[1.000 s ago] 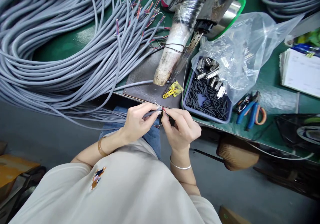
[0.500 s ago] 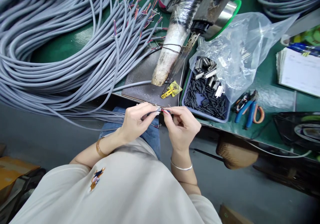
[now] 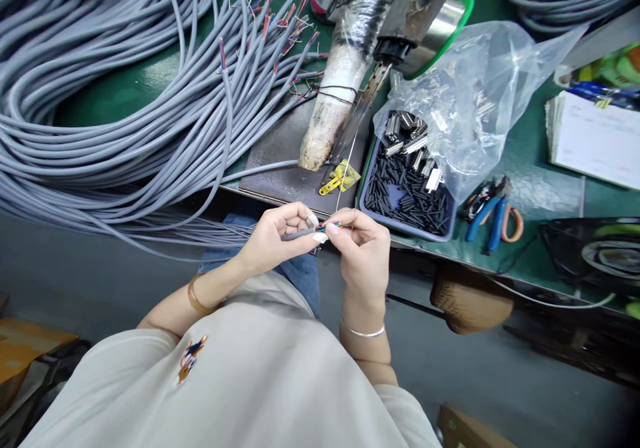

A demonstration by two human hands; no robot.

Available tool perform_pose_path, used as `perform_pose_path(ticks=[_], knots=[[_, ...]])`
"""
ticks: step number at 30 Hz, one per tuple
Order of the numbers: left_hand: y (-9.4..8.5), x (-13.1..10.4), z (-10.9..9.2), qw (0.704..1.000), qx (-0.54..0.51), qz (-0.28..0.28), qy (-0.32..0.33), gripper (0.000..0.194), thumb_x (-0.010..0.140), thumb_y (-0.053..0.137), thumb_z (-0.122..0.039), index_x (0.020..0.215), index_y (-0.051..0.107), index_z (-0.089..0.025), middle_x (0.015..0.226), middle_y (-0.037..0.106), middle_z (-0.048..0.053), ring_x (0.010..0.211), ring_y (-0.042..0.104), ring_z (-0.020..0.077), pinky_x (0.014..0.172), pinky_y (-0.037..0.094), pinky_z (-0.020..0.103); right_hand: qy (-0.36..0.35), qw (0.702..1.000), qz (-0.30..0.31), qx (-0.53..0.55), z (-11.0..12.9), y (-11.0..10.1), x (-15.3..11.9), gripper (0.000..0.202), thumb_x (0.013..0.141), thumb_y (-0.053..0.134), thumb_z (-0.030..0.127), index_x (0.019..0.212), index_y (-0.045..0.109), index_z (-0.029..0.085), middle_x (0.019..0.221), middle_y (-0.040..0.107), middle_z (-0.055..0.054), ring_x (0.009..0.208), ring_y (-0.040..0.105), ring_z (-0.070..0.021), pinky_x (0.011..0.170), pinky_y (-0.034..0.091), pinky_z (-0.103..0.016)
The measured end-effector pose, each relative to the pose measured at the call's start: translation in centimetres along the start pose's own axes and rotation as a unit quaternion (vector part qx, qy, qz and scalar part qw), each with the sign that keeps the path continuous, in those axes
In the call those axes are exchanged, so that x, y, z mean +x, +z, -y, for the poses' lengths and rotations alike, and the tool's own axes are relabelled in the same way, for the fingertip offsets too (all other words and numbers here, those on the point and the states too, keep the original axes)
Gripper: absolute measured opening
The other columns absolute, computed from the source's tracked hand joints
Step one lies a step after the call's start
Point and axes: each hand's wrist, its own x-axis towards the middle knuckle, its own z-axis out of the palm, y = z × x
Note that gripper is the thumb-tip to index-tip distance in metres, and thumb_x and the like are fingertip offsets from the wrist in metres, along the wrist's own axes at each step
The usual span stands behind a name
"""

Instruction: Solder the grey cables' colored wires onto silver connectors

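Observation:
Between thumb and fingers my left hand (image 3: 277, 235) pinches a grey cable (image 3: 299, 234) close to its stripped end. Thin coloured wires (image 3: 329, 225), some red and some blue or green, stick out of that end. My right hand (image 3: 361, 245) is closed, its thumb and forefinger on these wires just beside my left fingertips. Both hands are at the table's front edge, above my lap. Behind them on a dark board (image 3: 280, 185) lies a small yellow piece (image 3: 333, 185). From near my right fingers a thin white strand (image 3: 347, 168) runs up past it.
Grey cables (image 3: 125, 121) with bared ends fill the left. A wrapped, white-tipped holder (image 3: 330, 121) leans over the board. Right of it, a blue tray (image 3: 400, 228) holds black sleeves and metal connectors under a plastic bag (image 3: 485, 95). Pliers (image 3: 495, 218) and paper (image 3: 597, 138) lie farther right.
My left fingers have shifted, so more of the grey cable shows in them. My right hand has moved slightly left. The white strand now slants toward my right fingers.

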Motion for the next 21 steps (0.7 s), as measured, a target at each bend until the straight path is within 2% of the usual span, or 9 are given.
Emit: perform_pose_path(ticks=[3, 7, 11, 14, 19, 21], knots=[[0.2, 0.0, -0.3, 0.999, 0.026, -0.037, 0.014, 0.017, 0.085, 0.073, -0.03, 0.088, 0.067, -0.015, 0.072, 0.062, 0.0, 0.061, 0.054, 0.0072, 0.058, 0.047, 0.017, -0.004, 1.0, -0.005, -0.013, 0.2, 0.2, 0.0, 0.009, 0.082, 0.074, 0.026, 0.075, 0.071, 0.022, 0.062, 0.057, 0.005, 0.05, 0.039, -0.007, 0.046, 0.028, -0.023], [0.5, 0.0, -0.8, 0.992, 0.085, -0.061, 0.073, 0.01, 0.087, 0.068, -0.023, 0.081, 0.068, -0.014, 0.074, 0.066, 0.001, 0.065, 0.057, 0.0086, 0.061, 0.048, 0.019, -0.059, 0.993, -0.027, -0.096, 0.4, 0.4, -0.4, 0.011, 0.089, 0.069, 0.025, 0.079, 0.07, 0.021, 0.072, 0.06, 0.003, 0.053, 0.04, -0.0066, 0.048, 0.028, -0.025], [0.7, 0.1, -1.1, 0.995, 0.063, -0.059, 0.05, 0.01, 0.083, 0.068, -0.02, 0.076, 0.066, -0.014, 0.069, 0.063, -0.001, 0.059, 0.054, 0.0076, 0.055, 0.045, 0.017, -0.103, 0.984, -0.019, -0.142, 0.3, 0.4, -0.6, 0.016, 0.094, 0.067, 0.028, 0.079, 0.067, 0.021, 0.073, 0.058, 0.003, 0.059, 0.046, -0.0083, 0.054, 0.033, -0.026], [0.7, 0.2, -1.1, 0.997, 0.015, -0.071, 0.036, 0.01, 0.079, 0.072, -0.019, 0.072, 0.065, -0.014, 0.066, 0.061, -0.002, 0.057, 0.051, 0.0064, 0.053, 0.042, 0.017, -0.081, 0.989, -0.009, -0.127, 0.2, 0.2, -0.4, 0.022, 0.096, 0.066, 0.034, 0.078, 0.066, 0.021, 0.071, 0.06, 0.003, 0.061, 0.051, -0.0094, 0.056, 0.037, -0.025], [0.2, 0.5, -0.9, 0.996, -0.032, -0.083, 0.028, 0.012, 0.076, 0.075, -0.019, 0.07, 0.065, -0.014, 0.064, 0.059, -0.003, 0.055, 0.048, 0.0053, 0.054, 0.04, 0.017, -0.037, 0.996, -0.054, -0.058, 0.2, -0.5, 0.0, 0.036, 0.098, 0.061, 0.05, 0.077, 0.068, 0.022, 0.063, 0.061, 0.002, 0.056, 0.055, -0.011, 0.054, 0.041, -0.026], [0.0, 0.5, -1.0, 0.995, -0.041, -0.083, 0.021, 0.014, 0.077, 0.075, -0.02, 0.07, 0.064, -0.015, 0.063, 0.058, -0.003, 0.054, 0.047, 0.0053, 0.052, 0.039, 0.017, -0.037, 0.997, -0.037, -0.05, 0.3, -0.5, 0.1, 0.035, 0.098, 0.06, 0.051, 0.082, 0.072, 0.022, 0.065, 0.063, 0.001, 0.055, 0.054, -0.0105, 0.053, 0.04, -0.026]])
